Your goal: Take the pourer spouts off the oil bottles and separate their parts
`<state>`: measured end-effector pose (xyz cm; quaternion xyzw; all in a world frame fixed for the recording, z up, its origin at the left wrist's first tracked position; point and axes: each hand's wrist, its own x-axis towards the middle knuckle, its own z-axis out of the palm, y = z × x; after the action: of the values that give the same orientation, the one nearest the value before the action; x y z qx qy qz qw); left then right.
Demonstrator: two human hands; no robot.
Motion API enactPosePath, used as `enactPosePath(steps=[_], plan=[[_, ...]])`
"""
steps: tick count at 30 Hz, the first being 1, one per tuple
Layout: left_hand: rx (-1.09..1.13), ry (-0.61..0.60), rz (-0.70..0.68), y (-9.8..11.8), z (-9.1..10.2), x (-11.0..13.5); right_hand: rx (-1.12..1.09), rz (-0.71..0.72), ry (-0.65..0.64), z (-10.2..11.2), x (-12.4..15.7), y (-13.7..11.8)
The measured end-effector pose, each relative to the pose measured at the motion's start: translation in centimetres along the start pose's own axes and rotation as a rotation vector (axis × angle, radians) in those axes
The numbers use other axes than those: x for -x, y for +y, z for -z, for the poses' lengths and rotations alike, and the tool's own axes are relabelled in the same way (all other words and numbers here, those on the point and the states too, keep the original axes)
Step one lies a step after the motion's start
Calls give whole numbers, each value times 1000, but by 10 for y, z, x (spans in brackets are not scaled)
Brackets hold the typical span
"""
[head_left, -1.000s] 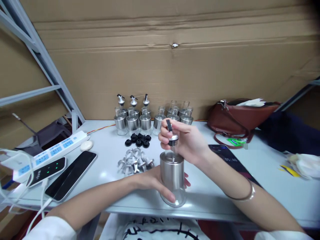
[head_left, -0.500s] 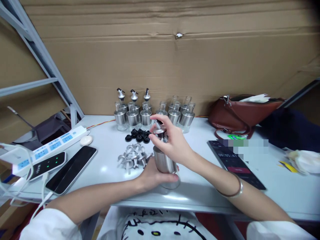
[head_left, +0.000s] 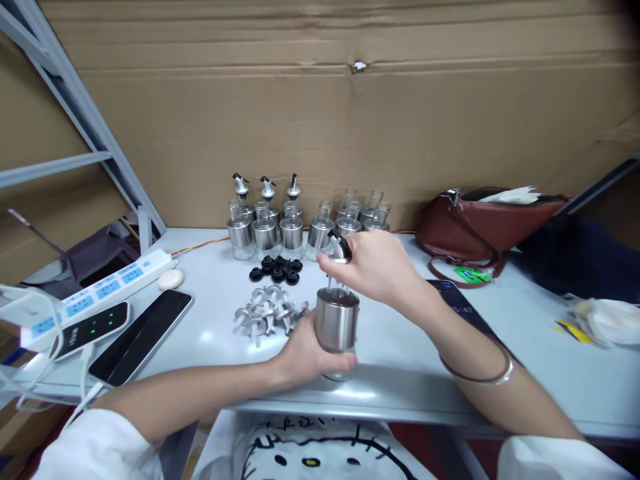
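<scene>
My left hand is wrapped round the lower part of a steel-sleeved glass bottle that stands near the table's front edge. Above its neck, my right hand pinches a metal pourer spout with a black cap, tilted over the bottle's mouth. A pile of loose metal spouts lies just left of the bottle, and a cluster of black rubber stoppers sits behind it.
Several matching bottles stand in a row at the back, three with spouts fitted. A power strip, a power bank and a phone lie at the left. Another phone and a brown bag are at the right.
My right hand has lifted the spout up off the bottle's neck and tilted it. The bottle has shifted slightly right in my left hand.
</scene>
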<state>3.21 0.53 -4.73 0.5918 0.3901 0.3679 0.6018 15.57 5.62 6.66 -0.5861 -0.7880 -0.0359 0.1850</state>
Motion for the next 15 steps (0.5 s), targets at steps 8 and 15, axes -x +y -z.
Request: enactPosePath(steps=[8, 15], plan=[[298, -555, 129, -6, 12, -8, -966, 299, -444, -23, -14, 20], [601, -988, 299, -24, 13, -14, -1675, 302, -757, -73, -12, 13]])
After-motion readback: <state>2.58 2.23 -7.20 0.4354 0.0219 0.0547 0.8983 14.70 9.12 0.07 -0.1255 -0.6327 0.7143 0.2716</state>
